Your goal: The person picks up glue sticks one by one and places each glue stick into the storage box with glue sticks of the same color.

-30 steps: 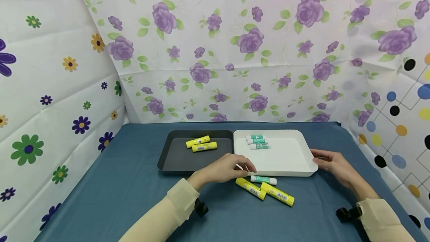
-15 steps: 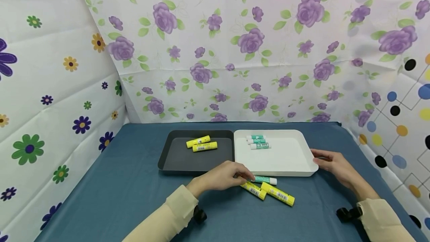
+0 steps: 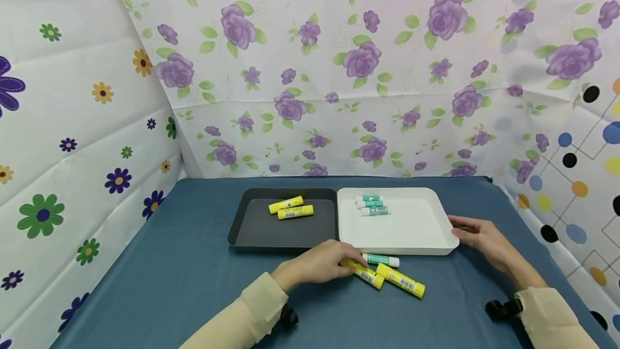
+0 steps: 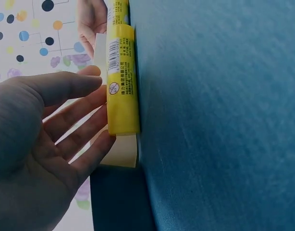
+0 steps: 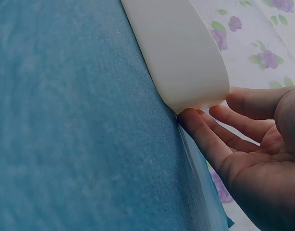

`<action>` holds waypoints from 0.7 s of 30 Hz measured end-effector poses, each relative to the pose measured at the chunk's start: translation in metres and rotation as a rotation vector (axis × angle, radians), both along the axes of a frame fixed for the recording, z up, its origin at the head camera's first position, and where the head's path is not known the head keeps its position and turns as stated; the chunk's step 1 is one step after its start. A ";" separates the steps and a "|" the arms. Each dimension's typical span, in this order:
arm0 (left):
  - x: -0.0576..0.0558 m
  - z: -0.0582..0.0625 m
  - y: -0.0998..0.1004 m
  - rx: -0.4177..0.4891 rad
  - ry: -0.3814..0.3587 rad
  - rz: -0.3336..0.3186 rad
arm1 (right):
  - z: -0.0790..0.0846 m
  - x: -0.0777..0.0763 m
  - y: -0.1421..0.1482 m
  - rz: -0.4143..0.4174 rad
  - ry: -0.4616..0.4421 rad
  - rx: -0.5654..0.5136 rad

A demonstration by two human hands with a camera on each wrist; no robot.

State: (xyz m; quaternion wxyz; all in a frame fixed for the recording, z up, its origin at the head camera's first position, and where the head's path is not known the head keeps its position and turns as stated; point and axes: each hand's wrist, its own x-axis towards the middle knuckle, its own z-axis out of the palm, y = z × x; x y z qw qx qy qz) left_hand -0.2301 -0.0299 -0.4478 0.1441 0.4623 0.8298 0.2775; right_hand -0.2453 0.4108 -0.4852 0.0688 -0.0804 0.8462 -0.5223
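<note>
My left hand (image 3: 322,264) reaches over the left end of a yellow glue stick (image 3: 370,276) on the table. In the left wrist view, its fingers extend behind that glue stick (image 4: 122,103), and the thumb tip is close beside it; no closed grip shows. A second yellow glue stick (image 3: 401,281) lies against it on the right. Just behind lies a green-and-white glue stick (image 3: 381,260), along the front of the white tray (image 3: 411,233). My right hand (image 3: 489,244) touches that tray's right front corner with thumb and fingertips, fairly straight in the right wrist view.
A dark grey tray (image 3: 271,233) stands left of the white one, side against side. Two yellow glue sticks (image 3: 295,212) lie in it. Three green-and-white glue sticks (image 3: 375,210) lie in the white tray. Blue cloth (image 3: 194,273) covers the table; patterned curtains (image 3: 310,69) surround it.
My left hand has come down from above the white tray's front edge, past the green-and-white glue stick, to the left yellow one. The right hand has stayed at the tray corner.
</note>
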 end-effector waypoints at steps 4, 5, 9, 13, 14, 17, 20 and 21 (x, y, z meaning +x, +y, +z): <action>0.002 0.001 0.001 -0.010 0.015 -0.006 | -0.001 0.000 0.001 0.002 0.001 -0.001; 0.002 0.001 0.001 -0.014 0.019 -0.007 | -0.001 -0.001 0.001 0.002 0.002 -0.001; 0.004 -0.001 0.002 -0.027 0.027 -0.017 | -0.002 -0.001 0.001 0.001 0.005 0.003; 0.004 -0.003 0.003 -0.037 0.022 -0.025 | -0.002 -0.001 0.001 -0.001 0.010 0.006; 0.005 -0.003 0.002 -0.042 0.024 -0.024 | -0.002 0.000 0.001 0.000 0.011 0.006; 0.005 -0.002 0.002 -0.059 0.021 -0.020 | -0.002 0.000 0.001 0.002 0.017 0.006; 0.005 -0.001 0.002 -0.068 -0.006 -0.017 | -0.002 0.000 0.001 0.003 0.020 0.005; 0.005 -0.001 0.001 -0.069 -0.019 -0.015 | -0.001 0.000 0.001 0.002 0.019 0.007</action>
